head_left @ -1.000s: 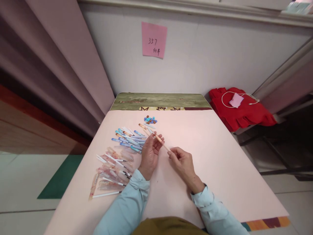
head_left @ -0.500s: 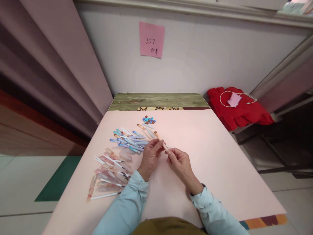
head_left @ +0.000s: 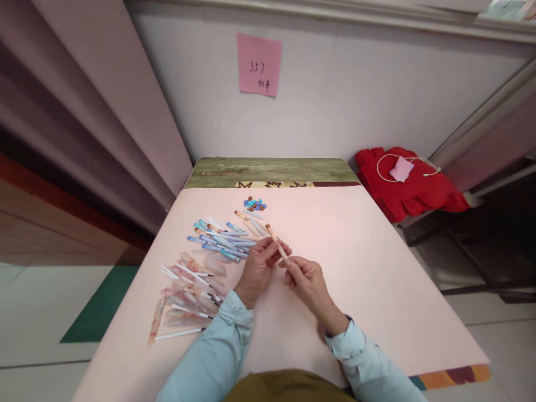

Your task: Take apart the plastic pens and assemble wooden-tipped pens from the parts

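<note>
wall note (head_left: 259, 65) reads 357; left hand (head_left: 257, 269), right hand (head_left: 306, 280) grip pen (head_left: 273, 238).

The left hand (head_left: 257, 268) and the right hand (head_left: 307, 279) are bare from the fingertips to the wrists. Just behind each wrist a pale blue-green long sleeve begins. The left sleeve (head_left: 209, 357) ends in a banded cuff that bunches into soft folds, and the right sleeve (head_left: 368, 368) has the same creased cuff and loose, lightly wrinkled cloth. Farthest from the fingers, between the two sleeves, shows a plain olive-brown garment (head_left: 288, 391).
</note>
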A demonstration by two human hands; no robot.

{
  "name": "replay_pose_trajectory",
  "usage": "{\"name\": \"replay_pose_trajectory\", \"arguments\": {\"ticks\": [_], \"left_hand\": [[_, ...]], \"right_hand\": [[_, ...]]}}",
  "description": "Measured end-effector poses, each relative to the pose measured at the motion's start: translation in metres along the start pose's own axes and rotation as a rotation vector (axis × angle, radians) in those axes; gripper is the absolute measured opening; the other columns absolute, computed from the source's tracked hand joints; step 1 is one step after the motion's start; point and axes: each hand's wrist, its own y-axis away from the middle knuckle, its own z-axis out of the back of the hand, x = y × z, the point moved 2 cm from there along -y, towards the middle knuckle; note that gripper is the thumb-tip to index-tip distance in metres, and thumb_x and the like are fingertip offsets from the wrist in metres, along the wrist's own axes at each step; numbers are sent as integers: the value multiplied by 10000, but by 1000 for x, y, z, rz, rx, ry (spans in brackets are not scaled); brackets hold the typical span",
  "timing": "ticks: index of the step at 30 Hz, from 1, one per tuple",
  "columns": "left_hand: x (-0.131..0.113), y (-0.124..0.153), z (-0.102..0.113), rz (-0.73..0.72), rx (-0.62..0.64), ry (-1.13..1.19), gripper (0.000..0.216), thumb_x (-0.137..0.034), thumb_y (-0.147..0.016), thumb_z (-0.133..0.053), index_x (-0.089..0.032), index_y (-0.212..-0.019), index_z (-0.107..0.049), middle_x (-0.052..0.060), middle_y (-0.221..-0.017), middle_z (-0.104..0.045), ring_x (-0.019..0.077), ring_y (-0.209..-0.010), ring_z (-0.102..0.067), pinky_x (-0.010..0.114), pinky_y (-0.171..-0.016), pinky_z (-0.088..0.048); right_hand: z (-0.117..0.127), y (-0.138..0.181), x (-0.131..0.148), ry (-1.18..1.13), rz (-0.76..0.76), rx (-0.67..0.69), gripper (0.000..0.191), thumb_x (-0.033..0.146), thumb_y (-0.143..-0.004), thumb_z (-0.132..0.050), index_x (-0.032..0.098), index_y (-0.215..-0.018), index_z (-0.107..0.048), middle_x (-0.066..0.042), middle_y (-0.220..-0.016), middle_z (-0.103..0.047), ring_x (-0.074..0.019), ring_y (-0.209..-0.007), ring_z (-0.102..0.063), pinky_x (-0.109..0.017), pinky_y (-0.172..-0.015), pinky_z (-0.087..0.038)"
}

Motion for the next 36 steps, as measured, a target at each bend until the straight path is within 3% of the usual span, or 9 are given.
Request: {"name": "replay_pose_trajectory", "arguments": {"ticks": [6, 9, 12, 16, 21, 31, 36], "left_hand": [[3, -2, 3, 11, -46, 46, 160, -277, -772, -750, -132, -776, -681, 37, -741, -679, 133, -689, -647, 236, -650, -497], [2, -6, 8, -18, -125, 120, 179, -273, -733, -783, -135, -776, -678, 14, -740, -667, 127, -683, -647, 241, -667, -515], [1, -8, 11, -38, -169, 147, 199, -268, -711, -800, -135, -795, -679, 10, -745, -668, 124, -669, -644, 248, -669, -524], [3, -7, 8, -34, -135, 92, 208, -286, -727, -786, -137, -820, -676, 21, -765, -673, 131, -665, -638, 232, -578, -490], [4, -4, 3, -33, -90, 7, 174, -279, -746, -771, -142, -779, -669, 20, -739, -669, 112, -648, -622, 229, -635, -482], [4, -2, 1, -14, -13, -24, 145, -282, -793, -726, -142, -776, -693, 54, -735, -689, 131, -644, -628, 242, -630, -497], [5, -1, 0, -4, -78, 26, 189, -321, -766, -753, -150, -752, -674, 39, -728, -684, 131, -647, -633, 248, -618, -507]], "right_hand": [[-1, -5, -2, -179, -138, 83, 569, 660, -865, -520, 129, -873, -726, -19, -532, -615, -100, -438, -530, -213, -460, -416], [5, -10, -6, -271, -206, 24, 648, 712, -855, -481, 111, -877, -721, -58, -576, -663, -113, -468, -577, -215, -481, -428], [9, -12, -11, -304, -219, -15, 587, 682, -826, -566, 116, -853, -715, -65, -605, -684, -110, -484, -585, -212, -494, -425], [4, -13, -15, -275, -178, 46, 482, 600, -833, -625, 131, -881, -724, -56, -652, -695, -98, -509, -579, -207, -516, -423], [-2, -14, -14, -216, -179, 52, 379, 527, -756, -737, 149, -782, -716, -24, -617, -672, -102, -507, -565, -215, -521, -438], [-5, -8, -13, -244, -139, 94, 426, 559, -844, -631, 146, -842, -736, -18, -581, -650, -99, -475, -563, -217, -497, -433], [-3, -15, -12, -265, -173, 113, 528, 638, -828, -597, 129, -853, -735, -21, -554, -639, -102, -443, -547, -220, -470, -433]]}}
